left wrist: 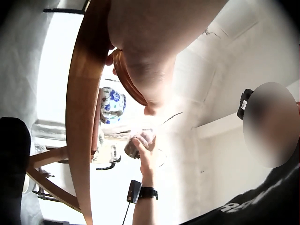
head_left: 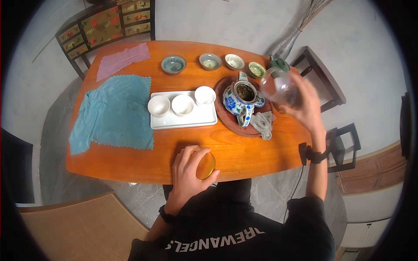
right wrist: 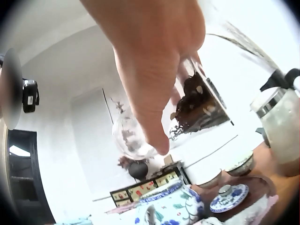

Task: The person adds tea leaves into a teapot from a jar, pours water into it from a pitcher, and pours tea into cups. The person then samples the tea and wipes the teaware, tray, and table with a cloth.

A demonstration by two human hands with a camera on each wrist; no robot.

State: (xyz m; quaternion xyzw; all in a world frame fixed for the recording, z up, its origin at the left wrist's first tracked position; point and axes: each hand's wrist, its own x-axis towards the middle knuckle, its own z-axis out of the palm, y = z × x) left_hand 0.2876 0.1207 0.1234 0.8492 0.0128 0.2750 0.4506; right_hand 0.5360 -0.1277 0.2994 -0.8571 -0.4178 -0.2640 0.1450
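My right hand [head_left: 308, 102] grips a clear glass jar [head_left: 271, 87], raised beside the teapot and tipped on its side. In the right wrist view, dark dried tea leaves [right wrist: 199, 103] lie inside the jar, whose open mouth points toward the teapot side. The blue-and-white teapot [head_left: 232, 103] stands uncovered, with leaves visible through its top. At the table's front edge, my left hand [head_left: 187, 169] holds a round gold lid [head_left: 207, 166] by its rim, between fingers and thumb. The teapot's own lid [right wrist: 229, 198] lies on the round tray, seen in the right wrist view.
The round brown tray [head_left: 225, 116] bears the teapot and a crumpled grey cloth [head_left: 263, 123]. Left of it, a white tray [head_left: 185, 123] holds three white cups [head_left: 182, 105]. Several small bowls [head_left: 173, 64] and a green teapot [head_left: 279, 64] line the back. A blue cloth [head_left: 116, 114] covers the left side.
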